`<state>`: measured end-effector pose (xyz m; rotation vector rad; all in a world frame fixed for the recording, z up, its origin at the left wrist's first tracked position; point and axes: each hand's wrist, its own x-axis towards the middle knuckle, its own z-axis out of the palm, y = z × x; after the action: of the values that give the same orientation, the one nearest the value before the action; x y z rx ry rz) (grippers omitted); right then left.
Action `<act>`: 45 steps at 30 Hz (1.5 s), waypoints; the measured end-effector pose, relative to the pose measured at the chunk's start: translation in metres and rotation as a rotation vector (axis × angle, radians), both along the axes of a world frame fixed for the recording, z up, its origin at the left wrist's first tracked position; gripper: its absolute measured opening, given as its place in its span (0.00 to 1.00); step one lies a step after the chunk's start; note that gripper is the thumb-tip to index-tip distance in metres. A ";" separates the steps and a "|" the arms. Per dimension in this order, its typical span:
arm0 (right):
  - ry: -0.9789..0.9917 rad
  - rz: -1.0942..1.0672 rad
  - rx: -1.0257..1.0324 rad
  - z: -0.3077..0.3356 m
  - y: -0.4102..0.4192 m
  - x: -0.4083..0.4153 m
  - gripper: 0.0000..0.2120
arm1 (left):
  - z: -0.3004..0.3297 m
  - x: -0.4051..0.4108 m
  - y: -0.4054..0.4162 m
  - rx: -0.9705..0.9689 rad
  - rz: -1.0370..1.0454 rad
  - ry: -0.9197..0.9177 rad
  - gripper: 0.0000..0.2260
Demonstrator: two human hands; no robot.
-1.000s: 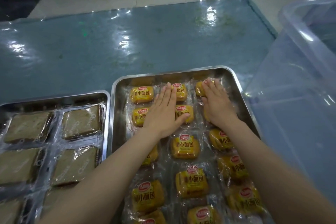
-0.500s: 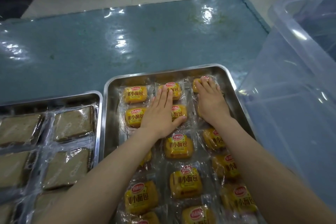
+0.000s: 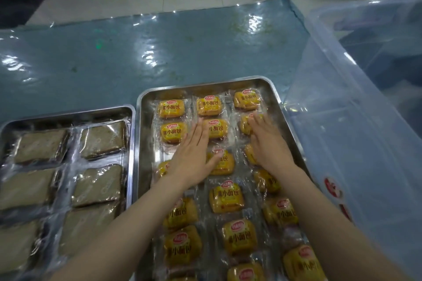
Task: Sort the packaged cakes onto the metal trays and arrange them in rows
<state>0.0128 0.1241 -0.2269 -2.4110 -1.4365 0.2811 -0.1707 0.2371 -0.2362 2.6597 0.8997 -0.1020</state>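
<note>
Left hand (image 3: 190, 162) and right hand (image 3: 269, 146) drawn nearer, top-right cake (image 3: 247, 99) uncovered, perhaps nudged.

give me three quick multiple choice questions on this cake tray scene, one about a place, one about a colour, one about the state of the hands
1. Where is the tray of brown cakes relative to the tray of yellow cakes?
A. to its left
B. to its right
C. stacked on top of it

2. What colour is the table cover?
A. red
B. blue-green
C. white

3. How do the left hand and right hand lie?
A. both in fists, raised off the tray
B. each lifting a cake
C. flat, fingers straight, on the packets

Answers:
1. A, the brown cakes fill the left tray.
2. B, the glossy sheet beyond both trays is blue-green.
3. C, both palms lie flat on yellow packets in the right tray.
</note>
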 end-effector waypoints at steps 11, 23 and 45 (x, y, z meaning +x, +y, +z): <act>0.010 0.030 -0.238 -0.013 -0.068 -0.042 0.27 | -0.007 -0.022 -0.059 -0.134 -0.123 0.028 0.29; -0.020 0.083 -0.198 -0.006 -0.059 -0.054 0.28 | -0.004 -0.045 -0.060 -0.035 -0.037 0.018 0.33; 0.142 0.273 -0.084 0.003 -0.074 -0.110 0.22 | 0.002 -0.129 -0.077 -0.137 0.104 -0.143 0.28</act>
<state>-0.0975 0.0502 -0.2242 -2.2027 -1.7166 0.5747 -0.2997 0.1606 -0.2339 2.4545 0.9469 0.0489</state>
